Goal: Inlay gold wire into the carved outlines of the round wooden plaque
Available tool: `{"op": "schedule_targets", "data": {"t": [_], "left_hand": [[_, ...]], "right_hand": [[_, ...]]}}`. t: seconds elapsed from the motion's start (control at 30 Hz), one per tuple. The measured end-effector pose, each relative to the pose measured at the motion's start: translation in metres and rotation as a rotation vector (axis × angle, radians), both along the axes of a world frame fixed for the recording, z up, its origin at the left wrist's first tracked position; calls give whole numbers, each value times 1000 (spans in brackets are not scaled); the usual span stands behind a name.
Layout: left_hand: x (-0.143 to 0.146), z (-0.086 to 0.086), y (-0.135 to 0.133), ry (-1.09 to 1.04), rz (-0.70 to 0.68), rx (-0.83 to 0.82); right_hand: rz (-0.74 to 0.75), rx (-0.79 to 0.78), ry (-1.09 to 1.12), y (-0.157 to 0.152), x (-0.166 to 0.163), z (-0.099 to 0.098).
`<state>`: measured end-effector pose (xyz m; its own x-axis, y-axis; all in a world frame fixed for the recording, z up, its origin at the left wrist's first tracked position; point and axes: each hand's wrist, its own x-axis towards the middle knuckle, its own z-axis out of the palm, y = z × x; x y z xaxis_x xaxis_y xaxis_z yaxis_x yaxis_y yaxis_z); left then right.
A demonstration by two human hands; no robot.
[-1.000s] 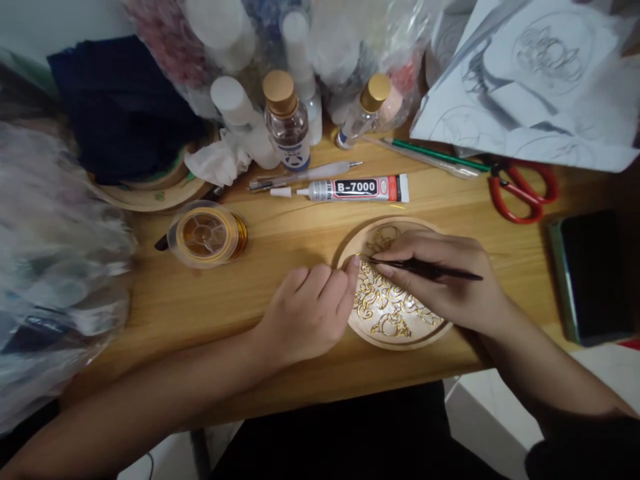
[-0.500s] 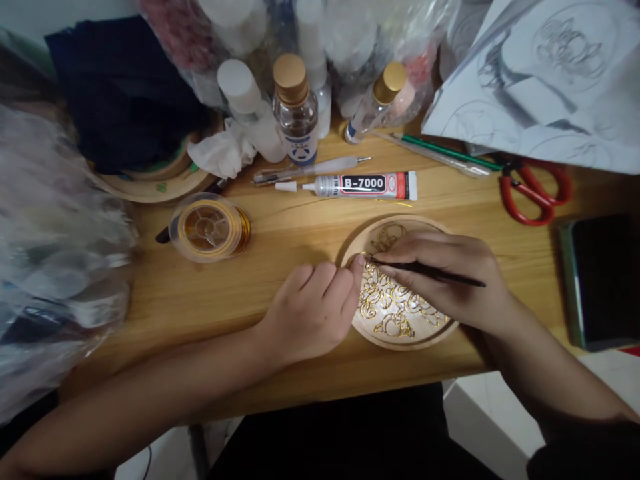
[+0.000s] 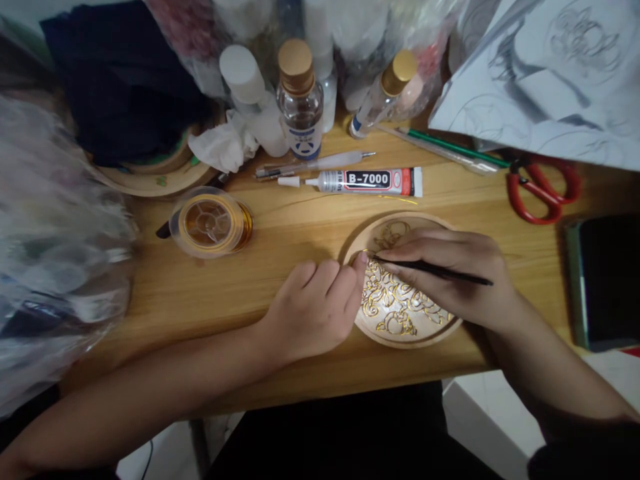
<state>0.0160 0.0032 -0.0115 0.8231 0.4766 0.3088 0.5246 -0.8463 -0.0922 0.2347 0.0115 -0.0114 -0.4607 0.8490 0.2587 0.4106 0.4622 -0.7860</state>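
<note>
A round wooden plate [image 3: 440, 337] lies on the desk, its raised pattern outlined in gold wire with pale, shiny patches. Black tweezers [image 3: 450, 270] are pinched in my right hand [image 3: 463, 273], which hovers over the plate's right side, their tip near the upper left of the pattern. My left hand [image 3: 315, 310] is closed at the plate's left rim, index fingertip beside that tip. A short curve of gold wire [image 3: 367, 251] shows at the left fingertips; the thumb is hidden. My right hand covers part of the pattern.
A spool of gold wire [image 3: 213, 223] stands left. Behind the plate lie a B-7000 glue tube [image 3: 370, 180] and a pen-like tool [image 3: 340, 159]. Bottles [image 3: 300, 100] line the back. Red scissors [image 3: 535, 207], a phone [image 3: 607, 280] and sketched paper [image 3: 545, 120] are right; plastic bags [image 3: 60, 253] left.
The view has shifted slightly. Both hands and the tweezers keep almost the same place over the plate, and the hold looks unchanged.
</note>
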Motion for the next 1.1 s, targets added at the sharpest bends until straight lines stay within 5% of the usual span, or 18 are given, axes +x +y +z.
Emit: {"op": "schedule_targets", "data": {"t": [0.83,1.1], "left_hand": [[-2,1,0,-6,-2,35],[-3,2,0,4,-9,51]], "right_hand": [[-16,-26,-11,0,0,2],[-123,-60,53,-3,-3,2]]}}
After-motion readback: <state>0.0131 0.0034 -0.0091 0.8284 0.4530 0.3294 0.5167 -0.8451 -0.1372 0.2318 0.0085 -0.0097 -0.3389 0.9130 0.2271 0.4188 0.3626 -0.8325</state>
